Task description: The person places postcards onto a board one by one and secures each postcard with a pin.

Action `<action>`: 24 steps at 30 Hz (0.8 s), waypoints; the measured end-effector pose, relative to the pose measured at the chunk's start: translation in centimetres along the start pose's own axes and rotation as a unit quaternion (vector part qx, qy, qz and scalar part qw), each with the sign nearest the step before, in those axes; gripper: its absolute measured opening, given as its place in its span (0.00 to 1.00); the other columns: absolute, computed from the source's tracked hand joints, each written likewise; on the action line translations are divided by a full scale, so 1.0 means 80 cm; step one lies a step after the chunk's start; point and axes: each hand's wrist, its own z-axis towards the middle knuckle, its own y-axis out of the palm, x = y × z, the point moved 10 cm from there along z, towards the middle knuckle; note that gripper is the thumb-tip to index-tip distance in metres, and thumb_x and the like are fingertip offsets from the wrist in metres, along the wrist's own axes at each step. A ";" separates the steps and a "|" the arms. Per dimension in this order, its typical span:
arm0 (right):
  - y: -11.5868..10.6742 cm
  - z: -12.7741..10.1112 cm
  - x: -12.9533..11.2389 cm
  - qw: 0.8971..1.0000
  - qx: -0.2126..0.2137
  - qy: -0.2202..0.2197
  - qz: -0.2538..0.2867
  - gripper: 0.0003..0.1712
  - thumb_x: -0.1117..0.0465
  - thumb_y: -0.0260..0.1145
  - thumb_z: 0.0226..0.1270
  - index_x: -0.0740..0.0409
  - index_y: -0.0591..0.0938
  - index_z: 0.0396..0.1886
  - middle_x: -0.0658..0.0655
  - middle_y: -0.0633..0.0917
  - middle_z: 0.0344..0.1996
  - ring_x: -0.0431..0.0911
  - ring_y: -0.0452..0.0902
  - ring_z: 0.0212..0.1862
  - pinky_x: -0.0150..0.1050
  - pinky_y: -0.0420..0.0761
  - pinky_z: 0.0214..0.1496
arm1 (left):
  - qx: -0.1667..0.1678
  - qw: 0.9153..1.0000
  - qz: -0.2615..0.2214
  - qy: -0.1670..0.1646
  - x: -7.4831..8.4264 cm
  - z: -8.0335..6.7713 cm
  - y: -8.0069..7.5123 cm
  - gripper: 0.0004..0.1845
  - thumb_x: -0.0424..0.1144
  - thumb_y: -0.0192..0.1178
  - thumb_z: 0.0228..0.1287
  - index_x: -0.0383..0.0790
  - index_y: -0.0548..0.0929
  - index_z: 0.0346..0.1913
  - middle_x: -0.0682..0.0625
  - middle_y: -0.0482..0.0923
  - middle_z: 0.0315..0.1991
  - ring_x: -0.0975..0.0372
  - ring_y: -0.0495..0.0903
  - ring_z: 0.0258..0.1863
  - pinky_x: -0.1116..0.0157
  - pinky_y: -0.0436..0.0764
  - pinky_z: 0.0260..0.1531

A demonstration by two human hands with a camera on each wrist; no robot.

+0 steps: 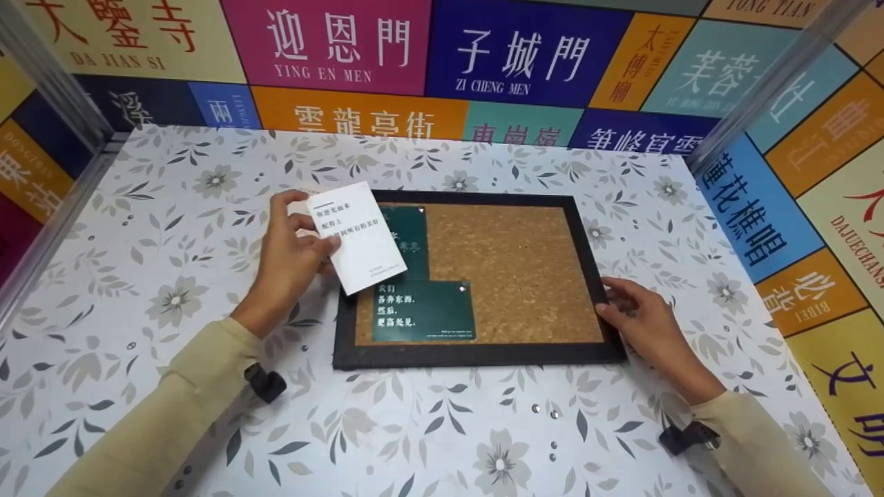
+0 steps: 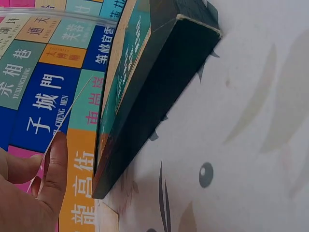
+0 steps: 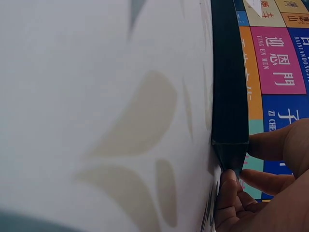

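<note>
A person's left hand pinches a white card over the upper left corner of a black-framed cork board lying on the floral bench. Their right hand rests with curled fingers against the board's lower right edge. Two dark green cards sit pinned on the board's left side. Best placement, I judge: keep the board steadied and lay the white card flat on bare cork.

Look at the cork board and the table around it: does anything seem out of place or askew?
A few loose pins lie scattered on the table in front of the cork board instead of stuck in it. The white card in the left hand sits tilted over the board's left edge, partly covering a green card. The right hand grips the frame.
</note>
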 end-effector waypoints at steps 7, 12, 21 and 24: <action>0.001 0.001 0.000 1.000 0.000 -0.005 0.010 0.29 0.67 0.69 0.81 0.71 0.77 0.76 0.70 0.85 0.54 0.36 0.79 0.45 0.25 0.78 0.45 | -0.004 1.000 0.003 0.001 0.003 0.006 0.011 0.41 0.22 0.63 0.74 0.46 0.55 0.81 0.40 0.77 0.51 0.54 0.89 0.42 0.58 0.91 0.32; 0.000 0.001 0.001 1.000 0.003 -0.005 0.007 0.29 0.67 0.69 0.80 0.71 0.77 0.76 0.70 0.85 0.54 0.35 0.79 0.44 0.25 0.78 0.44 | -0.007 1.000 -0.009 0.004 0.004 0.012 0.019 0.41 0.20 0.62 0.74 0.45 0.55 0.80 0.39 0.76 0.50 0.52 0.89 0.42 0.57 0.91 0.31; 0.000 0.000 0.000 1.000 0.002 -0.008 0.000 0.30 0.66 0.71 0.80 0.71 0.77 0.76 0.70 0.87 0.54 0.34 0.79 0.45 0.26 0.77 0.45 | -0.015 1.000 -0.016 0.019 0.010 0.019 0.041 0.39 0.20 0.61 0.75 0.44 0.56 0.80 0.39 0.76 0.50 0.51 0.89 0.42 0.60 0.91 0.29; 0.001 0.000 0.001 1.000 -0.002 -0.006 -0.004 0.30 0.65 0.70 0.81 0.69 0.77 0.77 0.69 0.86 0.56 0.33 0.79 0.46 0.26 0.77 0.46 | -0.017 1.000 -0.018 0.018 0.010 0.022 0.048 0.39 0.19 0.62 0.74 0.44 0.57 0.79 0.39 0.76 0.49 0.51 0.89 0.41 0.62 0.90 0.28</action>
